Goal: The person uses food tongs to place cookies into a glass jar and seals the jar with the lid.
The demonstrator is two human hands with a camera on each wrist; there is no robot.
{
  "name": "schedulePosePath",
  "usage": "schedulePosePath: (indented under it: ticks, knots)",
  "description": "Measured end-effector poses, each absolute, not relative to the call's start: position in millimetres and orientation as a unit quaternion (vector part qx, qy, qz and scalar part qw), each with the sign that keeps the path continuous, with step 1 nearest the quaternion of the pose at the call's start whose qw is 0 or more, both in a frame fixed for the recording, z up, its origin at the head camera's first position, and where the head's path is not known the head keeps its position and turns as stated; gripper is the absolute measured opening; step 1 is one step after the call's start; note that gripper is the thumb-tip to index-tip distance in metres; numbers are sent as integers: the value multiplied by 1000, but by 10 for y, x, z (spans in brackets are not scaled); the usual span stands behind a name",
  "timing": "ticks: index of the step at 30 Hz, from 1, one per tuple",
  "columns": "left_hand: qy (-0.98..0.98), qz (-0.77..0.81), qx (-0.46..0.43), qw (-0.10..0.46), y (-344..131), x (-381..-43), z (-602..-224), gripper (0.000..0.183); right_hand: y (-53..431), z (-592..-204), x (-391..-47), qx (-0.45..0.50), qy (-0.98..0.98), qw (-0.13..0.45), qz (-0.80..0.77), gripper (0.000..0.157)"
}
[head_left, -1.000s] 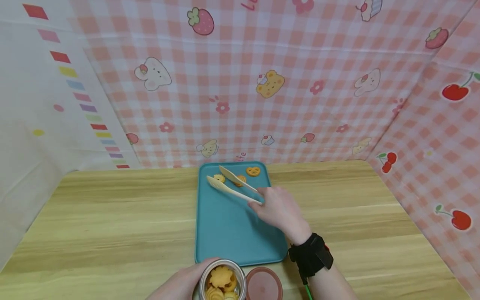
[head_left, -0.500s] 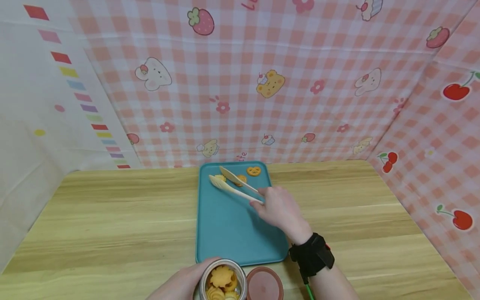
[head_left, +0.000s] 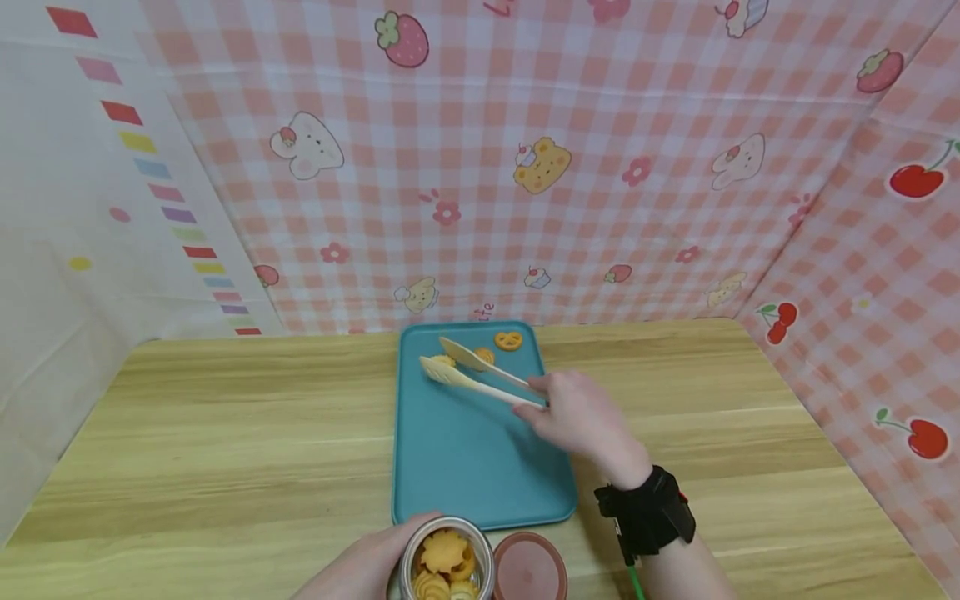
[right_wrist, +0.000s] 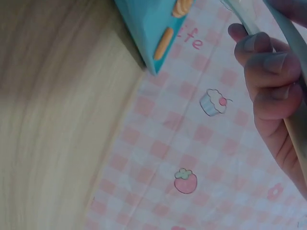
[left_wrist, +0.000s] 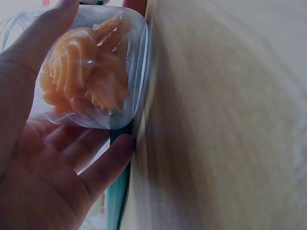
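My right hand (head_left: 581, 421) grips pale tongs (head_left: 480, 387) over the far part of a blue-green tray (head_left: 480, 475). The tongs' arms stand apart, their tips on either side of a small yellow cookie (head_left: 446, 361), which they partly cover. Close by lie a round cookie (head_left: 486, 357) and, in the far right corner, a pretzel-shaped cookie (head_left: 508, 341). In the right wrist view curled fingers (right_wrist: 273, 64) wrap the tongs' handle. My left hand (head_left: 367, 560) holds a clear jar (left_wrist: 139, 72) of several cookies at the near edge, its metal-coloured rim uncovered; the thumb and fingers lie around it.
A reddish-brown round lid (head_left: 529, 568) lies right of the jar, near the tray's front edge. Wood-grain table (head_left: 240, 450) stretches to both sides. Behind the tray rises a pink checked cloth (head_left: 600, 225), with another cloth wall at the right.
My right hand and the tongs have shifted slightly to the right and the tongs' tips have come a little closer together around the yellow cookie. The left hand and jar stay put.
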State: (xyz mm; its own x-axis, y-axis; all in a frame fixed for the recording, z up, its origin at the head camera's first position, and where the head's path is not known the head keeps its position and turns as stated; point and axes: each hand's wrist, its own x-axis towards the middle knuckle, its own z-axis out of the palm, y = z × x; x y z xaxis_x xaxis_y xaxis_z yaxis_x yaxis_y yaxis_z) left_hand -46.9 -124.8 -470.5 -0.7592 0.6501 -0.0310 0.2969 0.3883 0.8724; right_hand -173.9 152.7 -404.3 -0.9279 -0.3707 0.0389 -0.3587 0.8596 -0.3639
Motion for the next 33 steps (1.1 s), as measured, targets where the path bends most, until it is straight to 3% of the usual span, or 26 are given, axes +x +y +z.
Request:
schedulePosePath:
  ticks: [5,12,21,28,33]
  knots:
    - [813,468,288,192,-1243,-466,-4698,80,1634,-3909,-1682,-210,952,35,-221,46]
    - [810,475,290,185,-1257,-458,-4708,77,1822,-3710,-1566,-271,932,30,-239,37]
    - [821,462,298,156,-1225,-446,-4716,76,2022,-3489,-1306,-317,916,21,-246,46]
    - [828,451,306,134,-1214,-439,-4708,76,2144,-3370,-1161,-405,882,-7,-243,25]
    - [823,460,303,141,-1233,-430,-4710,76,2244,-3342,-1114,-447,857,6,-256,36]
